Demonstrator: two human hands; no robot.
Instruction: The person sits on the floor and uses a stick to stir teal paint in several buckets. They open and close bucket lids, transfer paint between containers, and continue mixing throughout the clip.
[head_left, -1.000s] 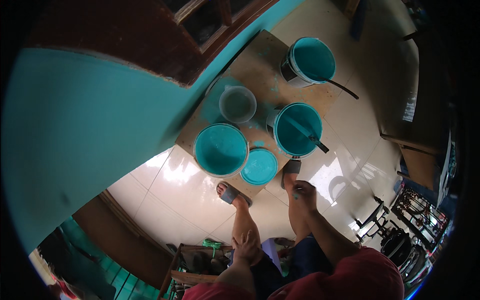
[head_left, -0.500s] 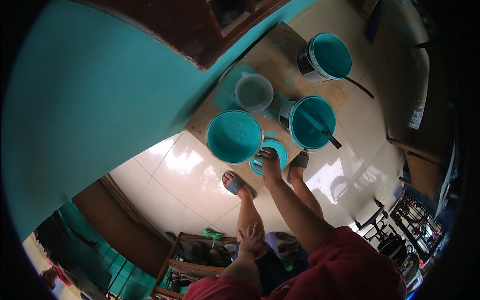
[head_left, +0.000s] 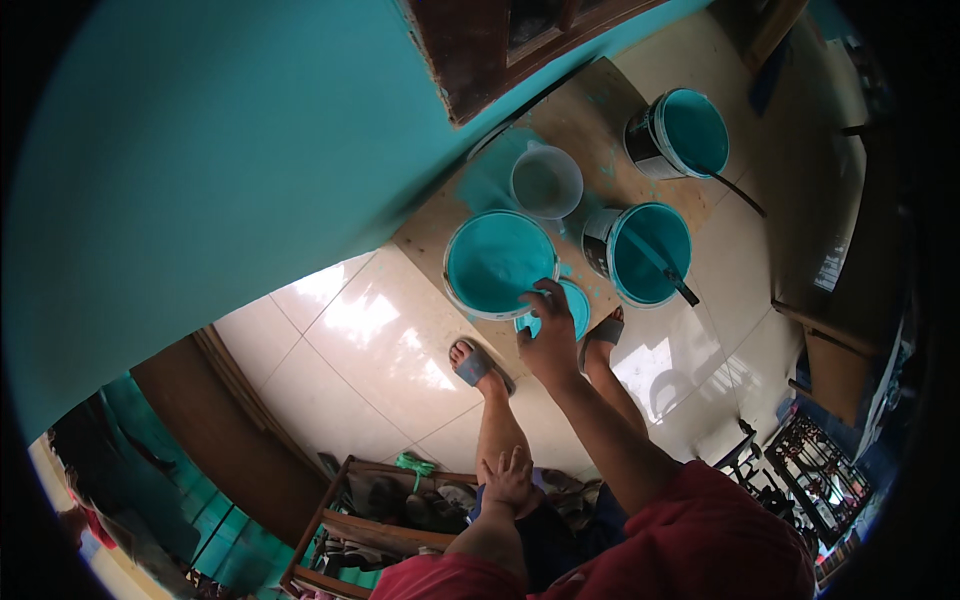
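Note:
My right hand (head_left: pixel 545 330) is over a turquoise disc, perhaps a lid (head_left: pixel 572 312), at the near rim of a bucket of turquoise paint (head_left: pixel 498 255). Its fingers are apart and curved; whether they touch either is unclear. My left hand (head_left: pixel 508 485) rests on my left leg, fingers spread. A second bucket (head_left: pixel 640 280) has a paint-coated stick (head_left: pixel 650 250) across it. A translucent pitcher (head_left: pixel 545 180) stands behind, and a third bucket (head_left: pixel 690 130) with a dark handle (head_left: pixel 740 195) is farther back. All sit on a paint-spotted board (head_left: pixel 420 245).
A turquoise wall (head_left: pixel 220 180) with brown-framed window (head_left: pixel 460 60) borders the board on the left. My sandalled feet (head_left: pixel 470 365) stand on the tiled floor (head_left: pixel 330 370). Below are a shoe rack (head_left: pixel 370 530) and green item (head_left: pixel 415 470); dark furniture (head_left: pixel 830 350) stands right.
My right hand has moved up from beside my right leg to the lid and near bucket rim. My left hand stays on my leg. The scene has shifted rightward in view.

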